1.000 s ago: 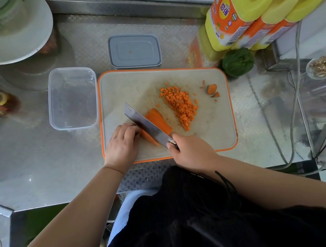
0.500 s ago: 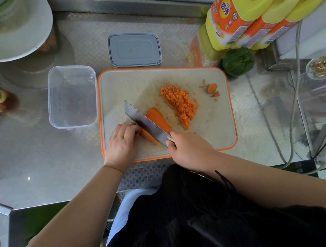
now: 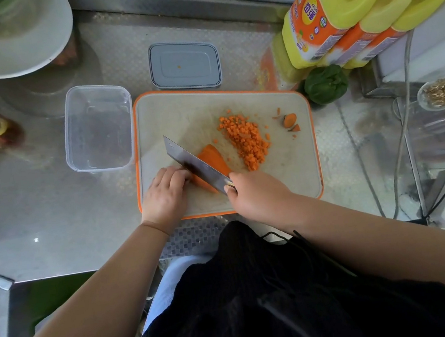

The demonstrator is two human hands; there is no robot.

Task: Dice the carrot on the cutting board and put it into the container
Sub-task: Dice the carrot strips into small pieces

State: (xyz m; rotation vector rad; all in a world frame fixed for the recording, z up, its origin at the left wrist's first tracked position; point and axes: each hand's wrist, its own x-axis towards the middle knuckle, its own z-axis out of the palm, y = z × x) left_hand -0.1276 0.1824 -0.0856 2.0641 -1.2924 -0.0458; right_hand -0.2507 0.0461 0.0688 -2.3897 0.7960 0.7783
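A clear container [image 3: 98, 126] is being kept empty on the tabletop [image 3: 50, 230], just beside the left edge of the cutting board [image 3: 177, 108], probably so that dice can be swept across in one short move; its grey lid [image 3: 184, 65] is being kept apart behind the board. The left hand [image 3: 165, 196] is being curled over the near end of the carrot piece [image 3: 212, 155], fingertips tucked, seemingly to steady it and guide the blade. The knife [image 3: 194, 165] is being held by the right hand [image 3: 257, 194], closed round the handle, with the blade laid diagonally across the carrot. A heap of diced carrot [image 3: 247, 141] is being gathered to the right of the blade, clear of the cutting. Trimmed carrot ends [image 3: 290, 122] are being left near the far right corner.
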